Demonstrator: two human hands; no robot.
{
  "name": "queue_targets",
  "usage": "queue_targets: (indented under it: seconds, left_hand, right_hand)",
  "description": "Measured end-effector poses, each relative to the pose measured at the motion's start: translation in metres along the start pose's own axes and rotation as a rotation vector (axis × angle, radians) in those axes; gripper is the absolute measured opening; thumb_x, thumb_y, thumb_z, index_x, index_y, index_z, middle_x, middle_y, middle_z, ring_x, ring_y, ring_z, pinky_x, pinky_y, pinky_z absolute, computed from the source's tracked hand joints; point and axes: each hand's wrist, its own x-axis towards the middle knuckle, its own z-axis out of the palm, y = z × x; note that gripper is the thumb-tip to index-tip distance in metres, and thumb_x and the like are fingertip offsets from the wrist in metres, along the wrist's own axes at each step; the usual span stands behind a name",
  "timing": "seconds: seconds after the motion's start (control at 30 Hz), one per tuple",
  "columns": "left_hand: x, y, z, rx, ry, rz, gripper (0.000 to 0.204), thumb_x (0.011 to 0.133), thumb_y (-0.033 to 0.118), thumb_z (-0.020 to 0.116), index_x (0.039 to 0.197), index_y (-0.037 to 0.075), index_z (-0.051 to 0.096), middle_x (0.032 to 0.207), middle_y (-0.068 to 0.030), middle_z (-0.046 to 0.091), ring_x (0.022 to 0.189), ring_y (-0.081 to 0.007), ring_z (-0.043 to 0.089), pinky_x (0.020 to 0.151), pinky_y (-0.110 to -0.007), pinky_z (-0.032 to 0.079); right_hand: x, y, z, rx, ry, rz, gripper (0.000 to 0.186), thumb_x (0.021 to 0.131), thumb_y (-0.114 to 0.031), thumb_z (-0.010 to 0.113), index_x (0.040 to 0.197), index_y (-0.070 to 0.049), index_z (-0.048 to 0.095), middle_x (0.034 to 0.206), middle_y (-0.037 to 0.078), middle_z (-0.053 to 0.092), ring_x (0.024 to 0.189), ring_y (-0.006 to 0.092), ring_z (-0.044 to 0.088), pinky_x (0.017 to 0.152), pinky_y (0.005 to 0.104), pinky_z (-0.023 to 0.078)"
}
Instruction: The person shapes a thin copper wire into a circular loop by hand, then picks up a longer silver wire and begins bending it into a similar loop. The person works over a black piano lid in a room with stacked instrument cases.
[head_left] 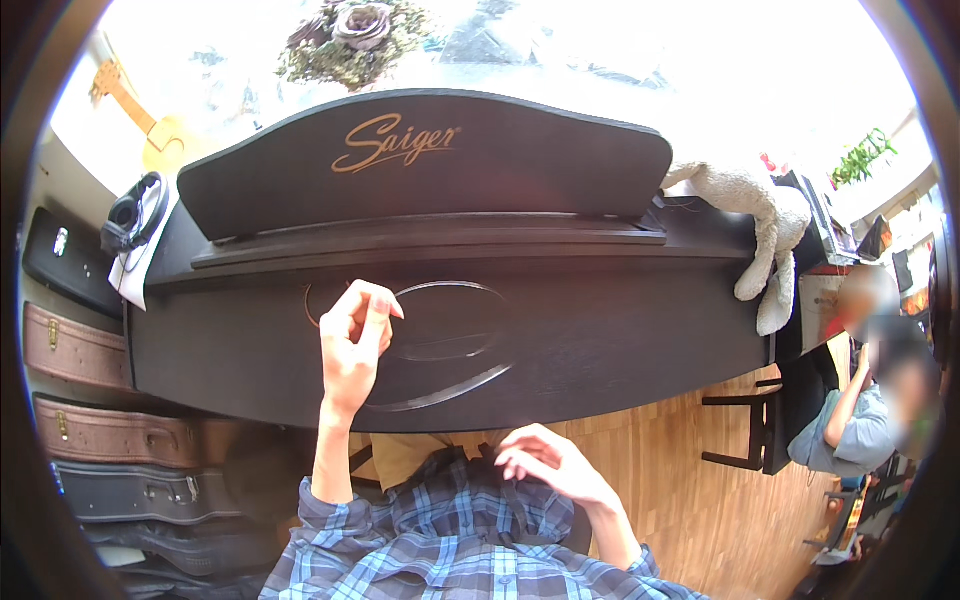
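Observation:
My left hand (358,345) is raised over the dark lid of a piano (620,320), its thumb and fingers pinched together. From the pinch a thin, shiny coiled string (440,397) spreads in wide loops above the lid, and a short copper-coloured bend shows left of the hand. What exactly lies between the fingertips is hidden. My right hand (555,465) is lower, in front of my body below the lid's near edge. Its fingers are loosely bent and apart, and nothing shows in them.
A black music stand (560,170) rises at the back of the piano. A white plush toy (765,225) drapes over the right end; headphones (130,220) lie at the left. Instrument cases (120,430) line the left side. At the right, a person (860,420) sits by a black chair (780,410).

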Motion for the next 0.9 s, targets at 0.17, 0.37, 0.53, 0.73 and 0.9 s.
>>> queue_targets:
  seconds: [0.17, 0.37, 0.53, 0.73, 0.9]
  left_hand:
    - [-0.016, -0.007, -0.011, -0.129, 0.131, -0.031, 0.024, 0.105, 0.018, 0.050, 0.088, 0.003, 0.057, 0.057, 0.0089, 0.035, 0.048, 0.0014, 0.027, 0.044, -0.020, 0.022]
    - [-0.031, -0.021, 0.004, -0.184, 0.127, -0.102, 0.022, 0.105, 0.019, 0.052, 0.089, 0.005, 0.059, 0.059, 0.0104, 0.037, 0.048, 0.0022, 0.028, 0.044, -0.020, 0.022]
    - [-0.039, -0.038, 0.015, -0.178, 0.091, -0.107, 0.023, 0.105, 0.022, 0.053, 0.090, 0.005, 0.059, 0.058, 0.0093, 0.039, 0.048, 0.0015, 0.031, 0.043, -0.020, 0.024]
    - [-0.045, -0.056, 0.014, -0.145, 0.099, -0.045, 0.024, 0.106, 0.024, 0.050, 0.092, 0.004, 0.053, 0.054, 0.0071, 0.038, 0.042, -0.0006, 0.031, 0.038, -0.021, 0.025]
    - [-0.043, -0.060, 0.009, -0.238, 0.143, -0.059, 0.027, 0.107, 0.025, 0.047, 0.090, 0.004, 0.052, 0.053, 0.0042, 0.040, 0.039, -0.0029, 0.033, 0.036, -0.022, 0.029]
  right_hand:
    - [-0.011, -0.011, 0.005, -0.002, 0.168, -0.138, 0.034, 0.100, -0.007, 0.054, 0.133, -0.006, 0.042, 0.117, 0.016, 0.063, 0.089, 0.0217, 0.069, 0.079, 0.0315, 0.054]
    - [0.032, -0.043, 0.035, -0.662, 0.378, -0.572, 0.084, 0.073, -0.001, 0.084, 0.141, -0.008, 0.034, 0.139, 0.016, 0.038, 0.078, 0.0124, 0.064, 0.080, 0.0286, 0.054]
    - [0.065, -0.061, 0.059, -0.996, 0.318, -0.751, 0.085, 0.067, -0.017, 0.091, 0.139, -0.014, 0.046, 0.143, 0.014, 0.038, 0.080, 0.0156, 0.063, 0.082, 0.0323, 0.056]
    - [0.076, -0.040, 0.081, -1.074, 0.129, -0.649, 0.054, 0.073, -0.038, 0.084, 0.114, -0.010, 0.063, 0.116, 0.006, 0.055, 0.078, 0.0188, 0.056, 0.077, 0.0372, 0.050]
    - [0.078, -0.018, 0.080, -1.033, 0.106, -0.563, 0.034, 0.078, -0.027, 0.081, 0.100, -0.008, 0.063, 0.090, 0.004, 0.059, 0.069, 0.0187, 0.055, 0.073, 0.0344, 0.048]
